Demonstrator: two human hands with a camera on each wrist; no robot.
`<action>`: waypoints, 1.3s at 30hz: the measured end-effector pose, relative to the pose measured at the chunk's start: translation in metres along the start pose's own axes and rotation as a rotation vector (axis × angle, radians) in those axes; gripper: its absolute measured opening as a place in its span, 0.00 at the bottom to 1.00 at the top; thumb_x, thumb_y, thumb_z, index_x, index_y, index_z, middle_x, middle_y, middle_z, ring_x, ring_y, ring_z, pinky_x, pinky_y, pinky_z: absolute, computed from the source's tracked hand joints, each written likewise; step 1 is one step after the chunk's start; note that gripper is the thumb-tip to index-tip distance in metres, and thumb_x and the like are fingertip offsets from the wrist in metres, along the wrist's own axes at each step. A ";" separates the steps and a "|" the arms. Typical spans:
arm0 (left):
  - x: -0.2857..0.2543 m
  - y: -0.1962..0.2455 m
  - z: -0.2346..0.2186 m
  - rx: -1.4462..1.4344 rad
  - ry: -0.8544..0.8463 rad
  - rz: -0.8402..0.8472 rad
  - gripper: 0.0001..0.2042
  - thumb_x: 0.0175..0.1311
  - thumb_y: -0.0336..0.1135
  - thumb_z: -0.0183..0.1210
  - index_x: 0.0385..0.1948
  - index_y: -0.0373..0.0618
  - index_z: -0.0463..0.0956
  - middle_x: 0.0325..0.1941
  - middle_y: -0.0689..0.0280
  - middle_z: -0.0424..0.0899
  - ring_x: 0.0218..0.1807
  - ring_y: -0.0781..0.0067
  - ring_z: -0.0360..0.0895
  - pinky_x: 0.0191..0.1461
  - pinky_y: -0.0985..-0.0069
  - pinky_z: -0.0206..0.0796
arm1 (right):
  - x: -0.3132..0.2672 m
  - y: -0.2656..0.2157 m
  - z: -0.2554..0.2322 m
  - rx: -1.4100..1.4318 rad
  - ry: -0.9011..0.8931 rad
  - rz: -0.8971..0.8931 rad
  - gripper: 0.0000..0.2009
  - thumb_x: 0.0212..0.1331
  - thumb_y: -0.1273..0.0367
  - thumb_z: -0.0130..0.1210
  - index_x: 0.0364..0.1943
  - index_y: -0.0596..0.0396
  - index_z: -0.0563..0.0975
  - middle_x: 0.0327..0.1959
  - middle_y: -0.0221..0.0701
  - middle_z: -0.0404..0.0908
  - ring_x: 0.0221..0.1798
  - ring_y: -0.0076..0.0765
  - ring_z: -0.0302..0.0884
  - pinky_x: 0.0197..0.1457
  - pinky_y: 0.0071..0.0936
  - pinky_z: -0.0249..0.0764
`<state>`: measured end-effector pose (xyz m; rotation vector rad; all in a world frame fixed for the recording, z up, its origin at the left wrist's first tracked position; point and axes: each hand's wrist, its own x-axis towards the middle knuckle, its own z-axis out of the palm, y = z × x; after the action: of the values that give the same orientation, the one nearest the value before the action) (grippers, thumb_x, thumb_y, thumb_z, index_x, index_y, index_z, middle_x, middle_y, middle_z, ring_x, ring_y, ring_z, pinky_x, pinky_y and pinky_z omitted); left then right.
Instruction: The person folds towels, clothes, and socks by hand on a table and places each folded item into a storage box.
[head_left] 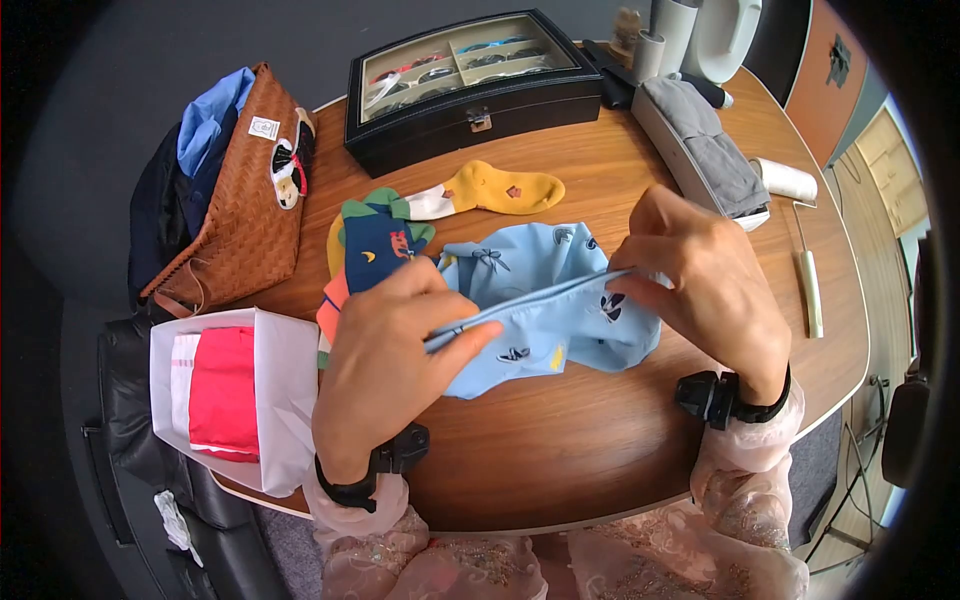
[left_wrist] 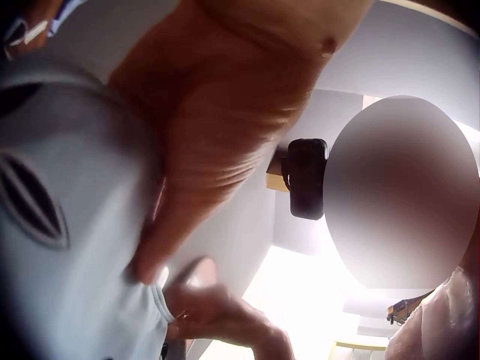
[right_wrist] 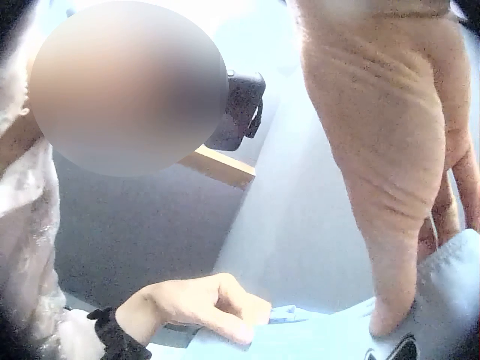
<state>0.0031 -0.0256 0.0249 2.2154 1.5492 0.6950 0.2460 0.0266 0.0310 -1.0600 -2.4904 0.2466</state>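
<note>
Your L hand and R hand are closest to the head cam, each pinching one end of the blue cloth b/w thumb and fingers, so the grip is on at both sides. You've got its top edge pulled out in a near-straight line, R end a bit higher than L; the body of it bunches below and behind, mid-table, prob. resting there, tho contact under your hands is hard to tell. Socks lie just beyond it. Step in hand looks like squaring up that edge, prob. prep for a fold. Next move likely calls for keeping both corners level, laying the cloth flat and smoothing the bunched part before you let go; if one corner slips, the edge'll skew. White box w/ red cloth sits off to your left, poss. for folded stuff.
</note>
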 end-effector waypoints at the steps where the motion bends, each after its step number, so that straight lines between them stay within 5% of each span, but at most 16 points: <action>1: 0.001 0.001 -0.001 -0.016 0.072 0.007 0.09 0.44 0.33 0.67 0.23 0.39 0.78 0.22 0.63 0.70 0.23 0.65 0.70 0.27 0.73 0.60 | 0.001 -0.001 -0.001 0.001 0.079 -0.018 0.08 0.38 0.74 0.63 0.26 0.57 0.79 0.28 0.33 0.74 0.26 0.39 0.74 0.30 0.30 0.70; 6: 0.004 0.000 -0.003 -0.086 0.308 0.096 0.07 0.42 0.26 0.66 0.21 0.36 0.76 0.26 0.65 0.72 0.27 0.73 0.71 0.26 0.76 0.60 | 0.008 -0.009 -0.004 0.028 0.289 0.028 0.09 0.41 0.73 0.63 0.26 0.60 0.75 0.28 0.31 0.74 0.25 0.32 0.74 0.29 0.25 0.70; 12: -0.007 0.015 -0.011 -0.328 0.431 -0.020 0.07 0.48 0.24 0.62 0.18 0.36 0.72 0.16 0.67 0.73 0.18 0.82 0.67 0.22 0.83 0.54 | 0.006 -0.017 -0.011 0.321 0.452 0.040 0.10 0.44 0.73 0.64 0.26 0.60 0.73 0.21 0.28 0.75 0.25 0.19 0.73 0.27 0.13 0.64; 14: -0.012 0.024 -0.018 -0.475 0.343 -0.153 0.07 0.52 0.25 0.60 0.19 0.37 0.71 0.17 0.68 0.75 0.20 0.88 0.67 0.22 0.86 0.54 | 0.006 -0.018 -0.010 0.356 0.485 0.043 0.11 0.43 0.73 0.66 0.26 0.60 0.73 0.21 0.26 0.75 0.24 0.17 0.71 0.26 0.12 0.62; 20: -0.010 0.016 -0.019 -0.876 0.153 -0.161 0.05 0.60 0.27 0.53 0.34 0.35 0.69 0.22 0.68 0.77 0.24 0.90 0.70 0.25 0.91 0.55 | 0.006 -0.016 -0.012 0.290 0.512 -0.035 0.11 0.42 0.74 0.66 0.25 0.59 0.73 0.21 0.26 0.75 0.23 0.17 0.72 0.26 0.13 0.63; 26: 0.000 0.014 -0.002 -0.848 0.211 -0.171 0.12 0.63 0.24 0.47 0.48 0.35 0.63 0.32 0.64 0.78 0.28 0.87 0.72 0.29 0.90 0.60 | 0.000 -0.031 -0.019 0.345 0.413 0.068 0.13 0.38 0.69 0.69 0.21 0.60 0.75 0.18 0.28 0.75 0.20 0.20 0.72 0.22 0.14 0.63; 31: 0.005 0.018 0.005 -0.970 0.125 -0.068 0.21 0.62 0.18 0.43 0.58 0.35 0.56 0.49 0.56 0.71 0.44 0.76 0.74 0.44 0.83 0.68 | 0.005 -0.035 -0.005 0.478 0.326 -0.164 0.13 0.36 0.67 0.70 0.20 0.59 0.77 0.17 0.30 0.76 0.20 0.26 0.75 0.21 0.20 0.65; 39: 0.003 0.024 0.013 -1.058 0.015 -0.002 0.27 0.60 0.16 0.44 0.63 0.37 0.50 0.53 0.56 0.66 0.51 0.75 0.69 0.48 0.81 0.67 | 0.003 -0.039 0.006 0.414 0.247 -0.129 0.11 0.37 0.69 0.69 0.21 0.60 0.77 0.19 0.31 0.76 0.21 0.29 0.76 0.22 0.22 0.67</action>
<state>0.0302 -0.0308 0.0276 1.3889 0.8317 1.1708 0.2161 0.0020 0.0388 -0.7091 -2.1498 0.5313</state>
